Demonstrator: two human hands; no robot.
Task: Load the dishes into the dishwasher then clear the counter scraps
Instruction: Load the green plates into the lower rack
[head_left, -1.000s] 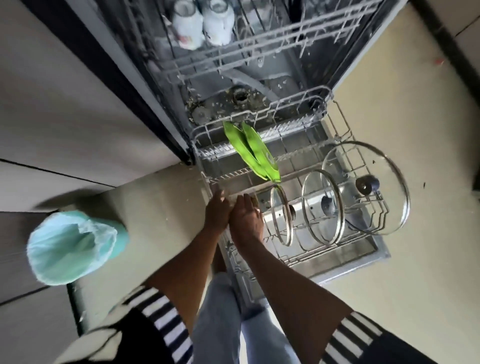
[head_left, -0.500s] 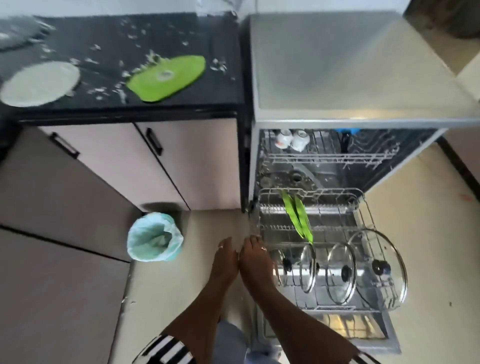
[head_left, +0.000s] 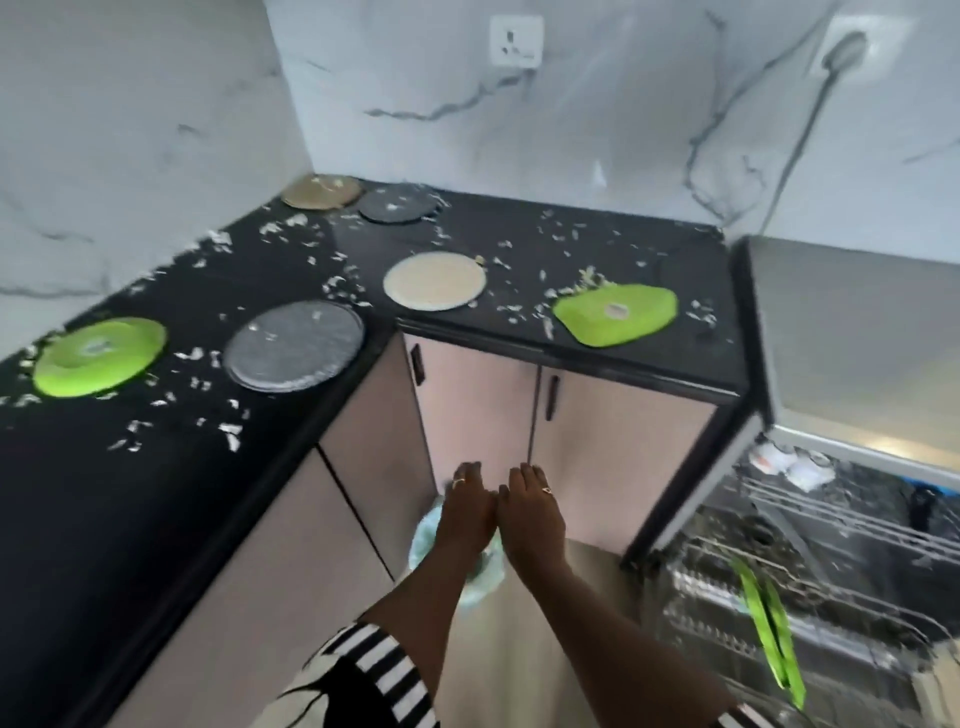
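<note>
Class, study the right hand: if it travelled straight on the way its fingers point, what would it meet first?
Probably the pale cabinet door under the black counter: the right hand is empty and points forward at it. Depth is unclear.

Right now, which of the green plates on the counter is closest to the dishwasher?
The squarish green plate at the counter's right end, beside the dishwasher. The round green plate lies far left, past the grey plate.
</note>
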